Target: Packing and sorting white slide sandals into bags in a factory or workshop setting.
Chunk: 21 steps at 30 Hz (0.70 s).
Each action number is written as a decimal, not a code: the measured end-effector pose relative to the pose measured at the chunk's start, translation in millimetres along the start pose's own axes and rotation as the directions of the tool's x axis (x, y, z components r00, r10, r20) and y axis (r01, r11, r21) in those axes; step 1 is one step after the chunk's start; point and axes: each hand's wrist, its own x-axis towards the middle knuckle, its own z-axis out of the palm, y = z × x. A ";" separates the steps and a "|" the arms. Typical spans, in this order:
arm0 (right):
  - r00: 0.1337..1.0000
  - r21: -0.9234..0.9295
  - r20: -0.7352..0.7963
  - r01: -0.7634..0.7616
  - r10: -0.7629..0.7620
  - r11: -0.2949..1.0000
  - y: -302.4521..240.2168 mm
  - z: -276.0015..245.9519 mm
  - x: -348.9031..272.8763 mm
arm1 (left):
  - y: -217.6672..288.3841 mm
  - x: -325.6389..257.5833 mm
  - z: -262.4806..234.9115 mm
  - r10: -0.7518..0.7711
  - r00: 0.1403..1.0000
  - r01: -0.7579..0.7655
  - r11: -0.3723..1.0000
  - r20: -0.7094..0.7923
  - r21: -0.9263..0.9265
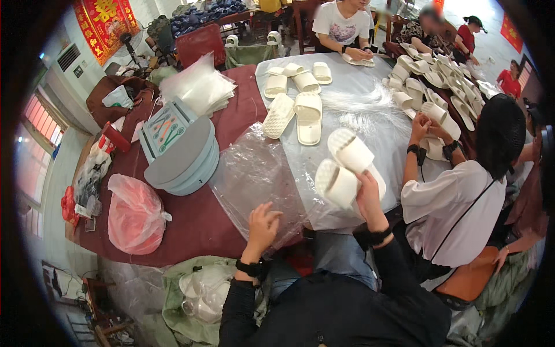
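Observation:
A pair of cream slide slippers [337, 184] is held up over the near side of the table by my right hand [369, 199], its fingers closed on them. My left hand [264, 222] hovers above a clear plastic bag [254, 173] lying flat on the table, fingers spread and nothing in them. Beyond the held pair, two more cream slippers [308, 118] lie side by side, and several others [292, 78] rest behind them. A bundle of white strands [364, 104] spreads over the pale sheet to their right.
Left on the maroon cloth [240, 87] are grey rounded-edge pieces [182, 156], a stack of clear bags [196, 87] and a pink plastic bag [136, 214]. A co-worker [457, 191] sits close on my right, handling slippers beside a large pile [451, 81]. Another person [344, 29] works across the table.

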 end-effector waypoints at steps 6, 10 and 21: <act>0.923 -0.189 0.073 -0.358 0.377 0.914 -5.2 -22.4 -59.3 | 18.3 -25.0 9.6 0.053 0.984 -0.129 0.873 0.171 0.471; 0.843 -0.204 0.056 -0.515 0.535 0.832 7.0 -24.4 -84.9 | 13.6 -25.0 20.9 0.028 0.986 -0.110 0.856 0.167 0.505; 0.742 -0.203 0.209 -0.604 0.637 0.771 -19.0 -3.4 -96.1 | 3.2 -13.9 13.0 0.035 0.987 -0.099 0.906 0.159 0.411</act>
